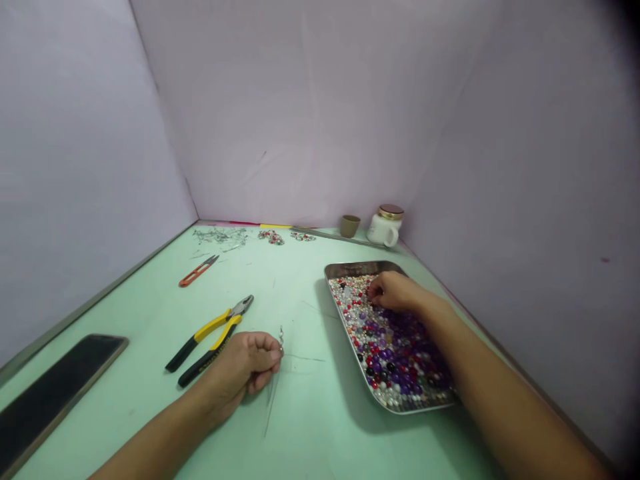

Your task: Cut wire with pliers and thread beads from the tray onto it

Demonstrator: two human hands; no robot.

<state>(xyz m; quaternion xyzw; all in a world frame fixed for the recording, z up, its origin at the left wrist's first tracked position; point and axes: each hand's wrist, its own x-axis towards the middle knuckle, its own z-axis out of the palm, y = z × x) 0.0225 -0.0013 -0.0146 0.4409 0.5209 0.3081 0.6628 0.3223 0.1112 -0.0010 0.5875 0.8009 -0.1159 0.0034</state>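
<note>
My left hand pinches a thin beaded wire between thumb and forefinger. A few small beads show above the fingertips, and bare wire ends trail below and to the right. My right hand reaches into a metal tray at its far end, fingertips drawn together among the beads. What they grip, if anything, is too small to make out. Mixed beads fill the tray: purple, red, white, black and clear ones. Yellow-and-black pliers lie open just beyond my left hand.
Orange thread snips lie farther back, near a pile of cut wires. Beaded pieces rest by the back wall. A small olive cup and a lidded white mug stand back right. A phone lies at left.
</note>
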